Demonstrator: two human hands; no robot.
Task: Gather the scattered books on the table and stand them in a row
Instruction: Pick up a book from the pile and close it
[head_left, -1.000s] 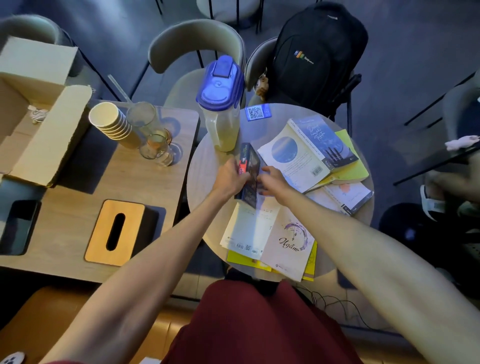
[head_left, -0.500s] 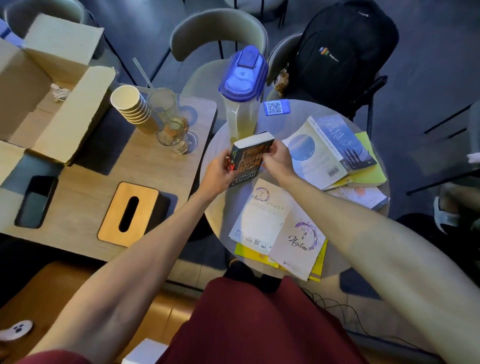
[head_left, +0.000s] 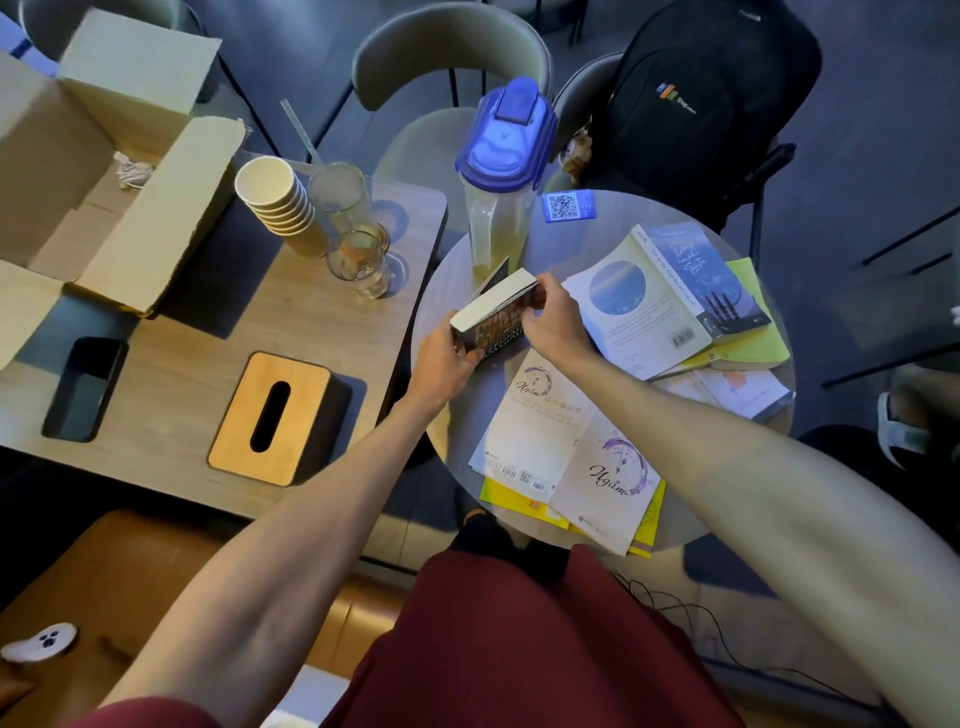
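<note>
Dark paperback (head_left: 493, 317), frame centre: both hands pinching it, left hand (head_left: 447, 358) at lower end, right hand (head_left: 550, 317) at upper. Judged light, stiff enough; grip by edges.

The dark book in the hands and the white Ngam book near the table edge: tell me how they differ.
The dark book is closed; the white Ngam book is splayed open, covers up. The dark book is held tilted off the round table by the left hand and right hand; the white one lies flat on yellow books. The dark book looks smaller. Both are paperbacks.
</note>
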